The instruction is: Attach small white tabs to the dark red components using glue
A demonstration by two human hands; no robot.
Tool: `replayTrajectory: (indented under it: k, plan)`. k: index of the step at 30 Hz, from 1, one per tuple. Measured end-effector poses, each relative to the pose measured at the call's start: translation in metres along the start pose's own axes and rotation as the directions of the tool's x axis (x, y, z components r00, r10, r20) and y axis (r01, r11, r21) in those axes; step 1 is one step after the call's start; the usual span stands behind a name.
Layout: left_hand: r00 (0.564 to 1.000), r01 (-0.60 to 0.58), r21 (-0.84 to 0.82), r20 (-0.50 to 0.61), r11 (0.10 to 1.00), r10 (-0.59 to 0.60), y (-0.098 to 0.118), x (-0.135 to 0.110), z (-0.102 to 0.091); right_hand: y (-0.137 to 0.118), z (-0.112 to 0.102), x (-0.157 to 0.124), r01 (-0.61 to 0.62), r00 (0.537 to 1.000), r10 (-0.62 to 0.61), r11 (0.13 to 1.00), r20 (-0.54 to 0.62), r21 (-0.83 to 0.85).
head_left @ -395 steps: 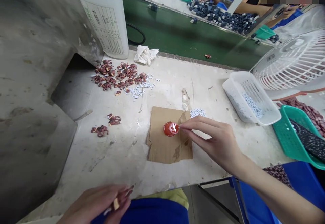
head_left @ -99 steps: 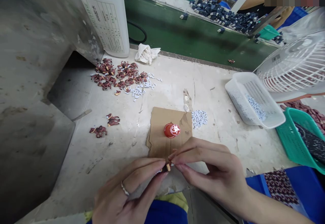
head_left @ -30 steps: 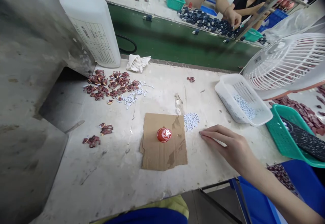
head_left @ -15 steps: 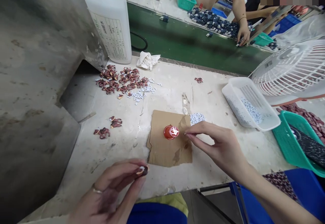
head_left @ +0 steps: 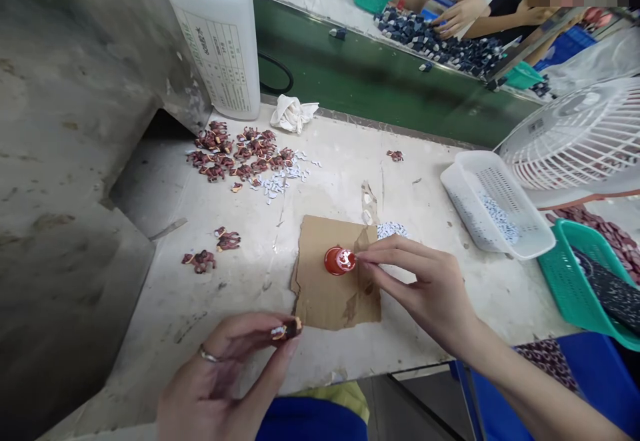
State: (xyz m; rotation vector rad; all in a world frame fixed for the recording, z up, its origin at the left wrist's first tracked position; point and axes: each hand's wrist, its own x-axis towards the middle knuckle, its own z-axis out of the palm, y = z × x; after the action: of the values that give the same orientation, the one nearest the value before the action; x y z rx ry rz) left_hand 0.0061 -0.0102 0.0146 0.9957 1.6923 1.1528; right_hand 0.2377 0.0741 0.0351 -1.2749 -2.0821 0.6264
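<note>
My left hand (head_left: pixel 235 367) pinches a small brown figurine (head_left: pixel 287 329) with white and yellow-orange details between thumb and fingertips, low in front of the cardboard. On the brown cardboard piece (head_left: pixel 320 301) stands a small red container (head_left: pixel 339 261) with glossy red and white on its top. My right hand (head_left: pixel 425 281) is closed in a pinch, its fingertips right at the container's edge; what they hold is too small to make out. Just behind that hand lies a little heap of small white pieces (head_left: pixel 391 229). Two brown figurines (head_left: pixel 227 239) rest apart to the left.
Several brown figurines (head_left: pixel 215 154) and loose white pieces (head_left: pixel 275 187) lie back left by a large white bottle (head_left: pixel 215 47) and crumpled tissue (head_left: pixel 293 114). Right are a white basket (head_left: pixel 457 191), a green basket (head_left: pixel 565 281) and a fan (head_left: pixel 580 134). Co-workers sit beyond the green conveyor (head_left: pixel 340 74).
My right hand has moved left, bringing its fingertips to the red container. My left hand has shifted slightly right with the figurine, which is turned a little.
</note>
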Motion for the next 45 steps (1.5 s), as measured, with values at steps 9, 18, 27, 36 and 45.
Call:
replayTrajectory:
  k: [9, 18, 27, 36, 45]
  plan:
    - [0.991, -0.135, 0.092, 0.032, 0.987, 0.132, -0.002, 0.005, 0.008, 0.001, 0.0, 0.0, 0.014, 1.0, -0.014, 1.0, 0.009, 0.003]
    - [0.941, -0.326, 0.045, 0.108, 0.944, 0.319, -0.001, 0.007, 0.008, -0.029, 0.0, -0.005, -0.073, 0.996, 0.084, 0.954, -0.025, 0.289]
    - [0.865, -0.459, 0.043, 0.252, 0.887, 0.435, 0.004, 0.009, 0.006, -0.048, 0.016, -0.021, -0.107, 0.993, 0.07, 0.868, 0.093, 0.484]
    - [0.915, -0.396, 0.094, 0.13, 0.914, 0.383, 0.005, 0.006, 0.015, -0.049, 0.021, -0.019, -0.064, 0.997, 0.04, 0.896, 0.064, 0.44]
    - [0.896, -0.431, 0.089, 0.161, 0.898, 0.414, 0.004, 0.01, 0.012, -0.052, 0.013, -0.024, 0.247, 0.968, -0.249, 0.967, 0.031, 0.057]
